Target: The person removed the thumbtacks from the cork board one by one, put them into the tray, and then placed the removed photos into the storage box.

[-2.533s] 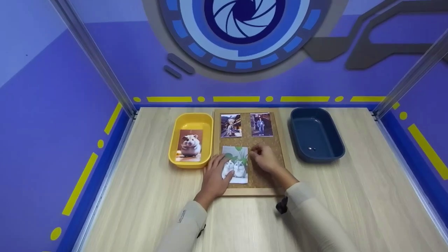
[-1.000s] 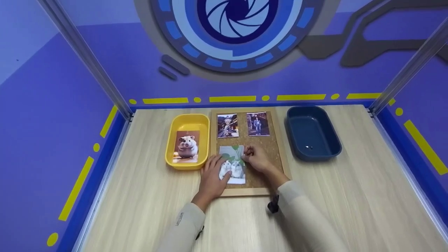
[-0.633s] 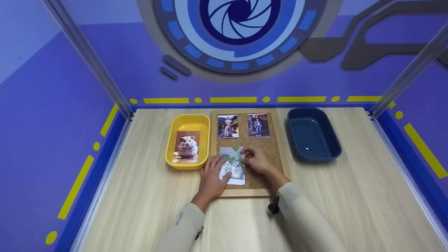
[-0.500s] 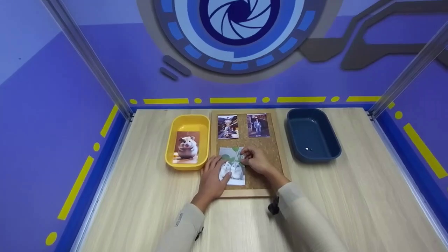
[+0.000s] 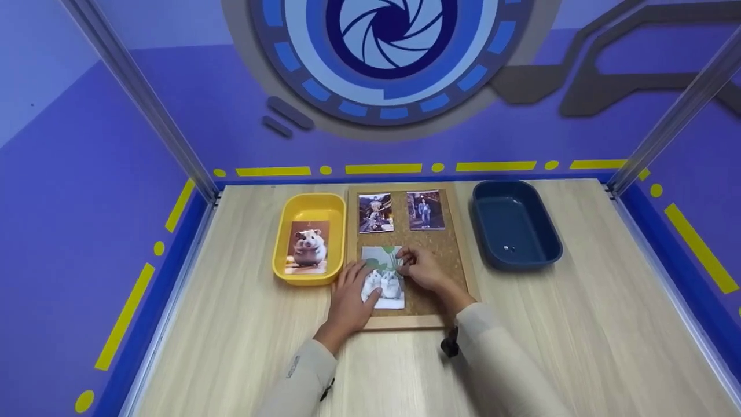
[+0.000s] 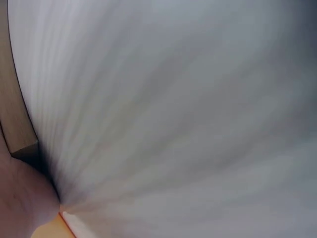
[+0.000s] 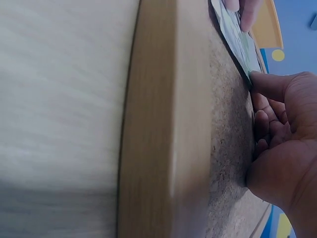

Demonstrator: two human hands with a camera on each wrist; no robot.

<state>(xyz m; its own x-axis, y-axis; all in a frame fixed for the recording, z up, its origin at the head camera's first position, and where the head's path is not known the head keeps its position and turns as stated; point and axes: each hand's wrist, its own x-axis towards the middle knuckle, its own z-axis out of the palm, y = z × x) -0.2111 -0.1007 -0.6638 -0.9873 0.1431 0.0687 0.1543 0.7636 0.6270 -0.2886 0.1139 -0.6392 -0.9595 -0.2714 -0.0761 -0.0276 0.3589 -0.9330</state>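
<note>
Two-hamster photo: lying on lower left of cork board | left hand: fingers extended, thumb resting on photo | right hand: fingers curled at photo's upper right edge, cannot tell whether anything is pinched | yellow tray: just left of board.

Corkboard in head, right-wrist views
</note>
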